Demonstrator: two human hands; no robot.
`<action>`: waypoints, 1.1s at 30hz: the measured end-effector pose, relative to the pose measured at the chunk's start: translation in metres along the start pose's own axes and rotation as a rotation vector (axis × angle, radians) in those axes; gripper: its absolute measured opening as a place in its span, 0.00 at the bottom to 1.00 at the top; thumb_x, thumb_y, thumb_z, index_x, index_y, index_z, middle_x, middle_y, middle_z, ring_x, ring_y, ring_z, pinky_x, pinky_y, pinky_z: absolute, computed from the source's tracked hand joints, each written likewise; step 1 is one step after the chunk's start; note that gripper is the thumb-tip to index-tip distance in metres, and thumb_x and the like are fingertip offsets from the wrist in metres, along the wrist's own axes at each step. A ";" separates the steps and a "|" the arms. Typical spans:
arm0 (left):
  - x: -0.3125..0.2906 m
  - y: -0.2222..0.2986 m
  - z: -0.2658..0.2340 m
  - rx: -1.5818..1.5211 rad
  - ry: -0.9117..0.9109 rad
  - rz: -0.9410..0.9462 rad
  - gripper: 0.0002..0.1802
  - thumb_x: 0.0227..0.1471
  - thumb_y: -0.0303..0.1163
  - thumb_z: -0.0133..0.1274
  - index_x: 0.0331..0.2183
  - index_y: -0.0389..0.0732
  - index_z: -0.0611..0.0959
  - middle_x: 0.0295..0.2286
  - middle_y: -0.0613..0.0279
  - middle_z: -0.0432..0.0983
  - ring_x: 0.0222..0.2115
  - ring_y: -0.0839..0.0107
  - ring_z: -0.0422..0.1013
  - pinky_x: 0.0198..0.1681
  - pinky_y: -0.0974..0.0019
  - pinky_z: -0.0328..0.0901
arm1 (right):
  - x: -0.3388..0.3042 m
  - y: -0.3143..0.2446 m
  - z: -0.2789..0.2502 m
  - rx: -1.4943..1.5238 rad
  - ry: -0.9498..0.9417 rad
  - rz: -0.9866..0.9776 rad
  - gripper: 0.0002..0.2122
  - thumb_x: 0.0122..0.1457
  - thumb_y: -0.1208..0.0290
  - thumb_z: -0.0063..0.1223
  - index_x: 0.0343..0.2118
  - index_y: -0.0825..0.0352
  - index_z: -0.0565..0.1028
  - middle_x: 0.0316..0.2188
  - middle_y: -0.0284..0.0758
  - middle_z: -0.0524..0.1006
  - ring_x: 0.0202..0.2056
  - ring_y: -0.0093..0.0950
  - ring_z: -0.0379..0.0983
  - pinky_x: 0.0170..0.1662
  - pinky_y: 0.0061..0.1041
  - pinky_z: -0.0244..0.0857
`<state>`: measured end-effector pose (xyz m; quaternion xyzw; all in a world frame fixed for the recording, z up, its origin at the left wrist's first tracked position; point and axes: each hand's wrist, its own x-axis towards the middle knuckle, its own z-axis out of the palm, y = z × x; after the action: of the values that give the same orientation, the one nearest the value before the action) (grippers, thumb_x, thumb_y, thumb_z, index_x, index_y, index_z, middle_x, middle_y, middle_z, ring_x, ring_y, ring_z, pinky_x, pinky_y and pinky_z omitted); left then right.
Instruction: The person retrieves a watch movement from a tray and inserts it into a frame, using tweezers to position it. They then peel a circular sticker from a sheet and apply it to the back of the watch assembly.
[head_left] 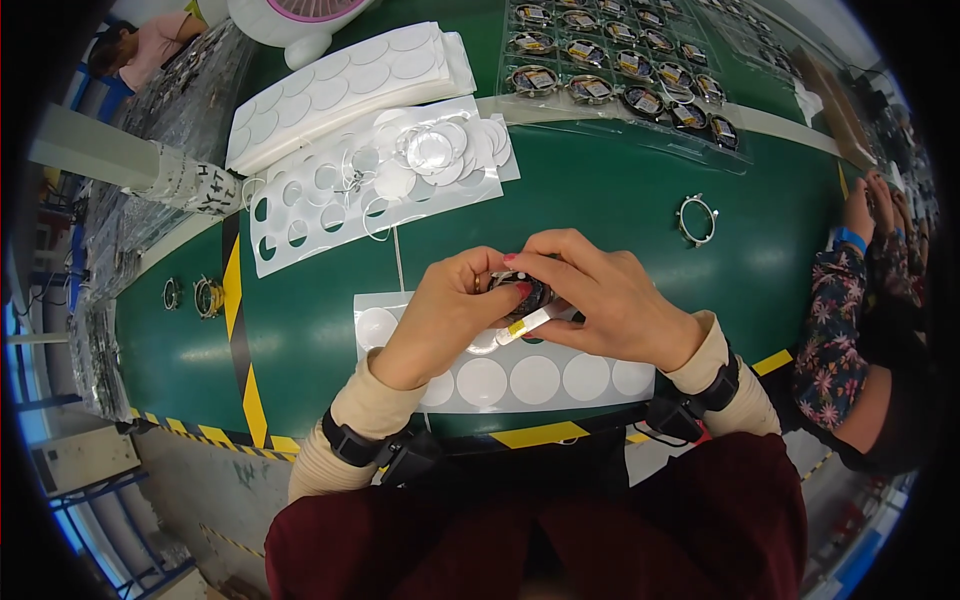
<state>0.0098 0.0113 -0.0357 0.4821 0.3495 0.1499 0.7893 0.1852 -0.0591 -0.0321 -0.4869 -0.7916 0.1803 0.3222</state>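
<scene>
Both my hands meet over the near middle of the green table, fingers closed round one small, dark, round watch case. My left hand grips its left side, with the thumb laid across the top. From the right, my right hand pinches the far edge and right side. A white strip with a yellow patch sticks out below the case between the hands; its attachment is hidden by fingers. Beneath them lies a sheet of large round white stickers, partly covered by my hands.
A punched sheet with loose white discs lies far left, before a stack of sticker sheets. A clear tray holds several round watch cases. A bare metal ring lies right. Another person's sleeved arm rests at the right edge.
</scene>
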 end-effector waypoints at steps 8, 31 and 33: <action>0.000 -0.001 0.000 0.055 0.019 -0.016 0.10 0.46 0.19 0.48 0.35 0.33 0.75 0.27 0.67 0.72 0.25 0.85 0.66 0.28 0.81 0.61 | 0.000 0.000 0.001 0.045 -0.027 0.013 0.27 0.37 0.73 0.63 0.45 0.66 0.67 0.39 0.34 0.65 0.25 0.24 0.71 0.24 0.19 0.68; 0.003 -0.006 -0.002 -0.025 0.020 0.003 0.11 0.47 0.23 0.49 0.37 0.34 0.76 0.26 0.66 0.73 0.22 0.86 0.63 0.22 0.82 0.56 | 0.000 -0.001 0.002 0.069 -0.013 0.070 0.26 0.38 0.70 0.64 0.44 0.67 0.67 0.39 0.34 0.66 0.28 0.26 0.71 0.27 0.19 0.70; 0.003 -0.006 -0.002 -0.018 0.012 0.006 0.11 0.47 0.23 0.49 0.36 0.34 0.76 0.26 0.67 0.73 0.22 0.86 0.63 0.22 0.82 0.56 | 0.000 -0.002 0.001 0.094 -0.023 0.084 0.26 0.38 0.70 0.64 0.44 0.67 0.68 0.39 0.34 0.66 0.28 0.26 0.71 0.28 0.19 0.70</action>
<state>0.0097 0.0116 -0.0427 0.4751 0.3515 0.1584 0.7910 0.1830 -0.0600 -0.0319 -0.5018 -0.7649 0.2360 0.3279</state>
